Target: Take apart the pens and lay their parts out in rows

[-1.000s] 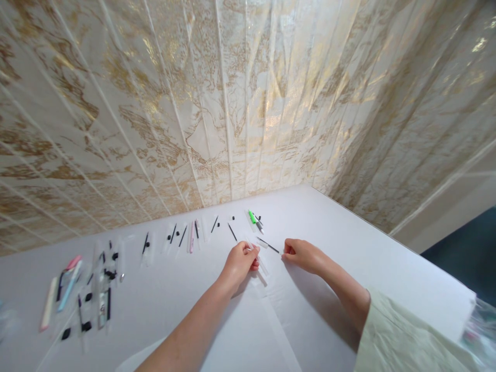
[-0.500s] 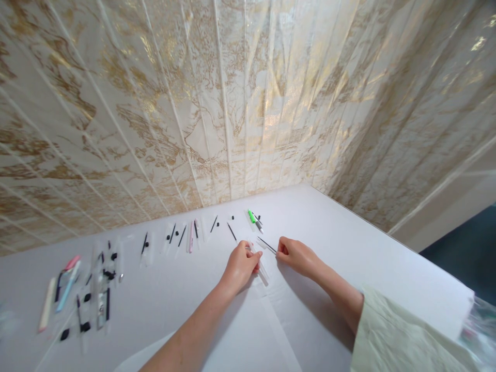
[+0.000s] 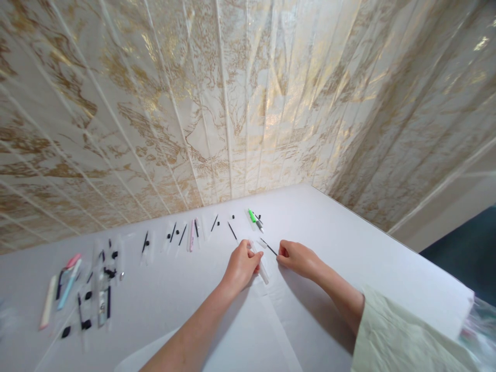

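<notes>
My left hand [image 3: 242, 262] is closed around a clear plastic pen barrel [image 3: 263, 271], whose lower end sticks out below the fingers. Between the fingertips of my right hand [image 3: 296, 256] is the end of a thin black pen refill [image 3: 270, 248]. The refill points up and to the left, with its tip beside a small clear piece [image 3: 261, 243] near my left fingers. Whether the tip touches that piece I cannot tell. Another dark refill [image 3: 232, 230] lies just beyond my left hand. Behind both hands rests a green, white and grey pen [image 3: 256, 220].
Along the back of the white table [image 3: 349, 258] lie several dark refills, clear barrels and small black caps [image 3: 147, 243], plus a pink pen [image 3: 191, 235]. At left are a cream pen [image 3: 48, 302], a light blue pen [image 3: 70, 284] and more pen parts. A gold-patterned curtain [image 3: 194, 129] hangs behind.
The black refill's tip has shifted slightly right and down, away from my left fingers. My right hand has moved very little, and my left hand keeps its hold on the barrel.
</notes>
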{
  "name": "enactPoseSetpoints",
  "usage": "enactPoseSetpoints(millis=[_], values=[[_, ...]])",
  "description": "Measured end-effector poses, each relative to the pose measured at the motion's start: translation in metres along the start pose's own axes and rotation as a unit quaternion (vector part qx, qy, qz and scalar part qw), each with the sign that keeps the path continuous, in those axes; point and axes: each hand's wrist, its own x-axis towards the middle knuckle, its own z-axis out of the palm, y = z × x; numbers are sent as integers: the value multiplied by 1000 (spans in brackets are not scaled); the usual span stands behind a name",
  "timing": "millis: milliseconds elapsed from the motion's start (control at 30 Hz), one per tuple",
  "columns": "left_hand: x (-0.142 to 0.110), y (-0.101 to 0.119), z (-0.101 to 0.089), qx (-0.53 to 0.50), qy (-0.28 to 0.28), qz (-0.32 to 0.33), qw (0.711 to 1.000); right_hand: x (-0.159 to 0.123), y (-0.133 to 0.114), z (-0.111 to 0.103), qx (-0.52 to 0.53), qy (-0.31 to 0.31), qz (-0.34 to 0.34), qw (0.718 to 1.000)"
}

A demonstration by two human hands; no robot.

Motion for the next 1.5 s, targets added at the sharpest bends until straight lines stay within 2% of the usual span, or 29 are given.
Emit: enactPoseSetpoints(millis=[100,200,333,433,533,633,733,1033,1133,1333,1500], values=[[0,-1,0,5,0,2,1000,-2,-2,-4,17,12,5,1000],[1,-2,1,-7,-3,-3,1000,-8,-10,-9,61,27,-25,997],[2,-2,4,-51,-8,-23,998,-20,-27,-5,124,-18,-86,988],[1,1,6,-94,-20,-31,995,-23,-34,0,110,-19,-90,990],[-1,3,8,-111,-14,-49,992,-19,-28,-4,69,2,-61,996],[-2,5,8,-112,-6,-55,992,-11,-13,-13,11,35,-3,999],[-3,6,8,-105,-12,-56,993,-6,-2,-19,-30,20,39,999],[-2,8,7,-66,-37,-60,995,-5,5,-19,-14,-16,16,1000],[-2,7,6,-67,-44,-54,995,-4,7,-18,27,9,-6,1000],[0,6,5,-62,-49,-54,995,0,4,-8,102,110,-115,982],[0,8,5,-61,-50,-61,995,-1,-8,-1,160,134,-130,969]])
